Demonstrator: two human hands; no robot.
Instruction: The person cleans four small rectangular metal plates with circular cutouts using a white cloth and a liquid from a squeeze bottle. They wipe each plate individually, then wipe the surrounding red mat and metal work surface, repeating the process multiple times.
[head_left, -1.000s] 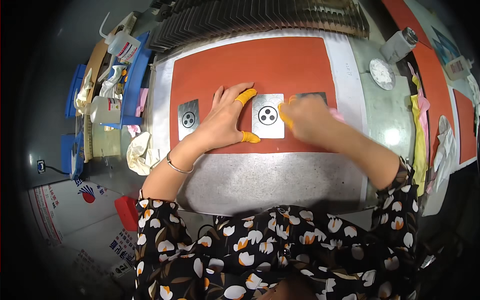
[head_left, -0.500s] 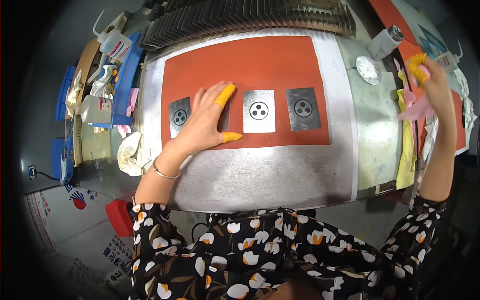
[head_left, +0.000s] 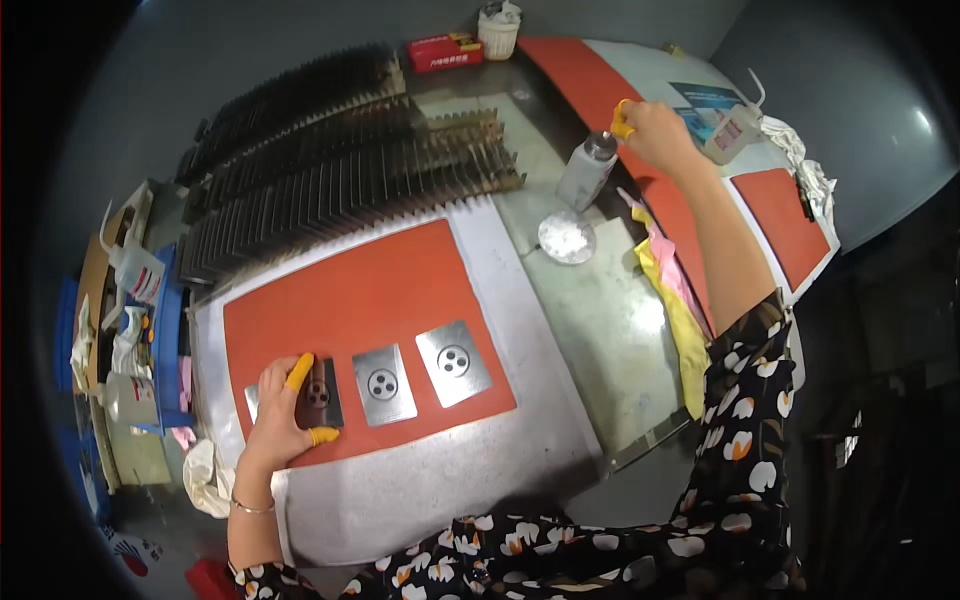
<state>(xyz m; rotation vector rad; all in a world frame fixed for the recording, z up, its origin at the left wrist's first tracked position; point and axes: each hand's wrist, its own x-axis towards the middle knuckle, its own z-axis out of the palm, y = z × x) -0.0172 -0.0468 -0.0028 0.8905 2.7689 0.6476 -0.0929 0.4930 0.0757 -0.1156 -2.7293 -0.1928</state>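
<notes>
My left hand point(head_left: 275, 415) rests on the orange mat point(head_left: 340, 290), yellow finger cots on thumb and index finger. These two fingers span the top and bottom edges of a dark metal plate point(head_left: 331, 400) marked with a ring of three round spots. A plate to its left is mostly hidden by the hand. To the right lie two similar plates, a middle one point(head_left: 396, 408) and a right one point(head_left: 473, 384). My right hand point(head_left: 655, 138) is raised at the far right with fingers curled, just beside a grey bottle with a metal top point(head_left: 586, 178); what it holds is hidden.
Black slotted racks point(head_left: 330, 180) stand behind the mat. A dish of white material point(head_left: 566, 240) sits before the bottle. Pink cloth point(head_left: 662, 250) and yellow cloth point(head_left: 688, 350) hang along the right edge. Blue trays with squeeze bottles point(head_left: 135, 275) are at left.
The view has swung to the right. My right hand has moved from beside the cloths to the grey bottle; the pink cloth it held no longer shows in it. My left hand stays at the plate.
</notes>
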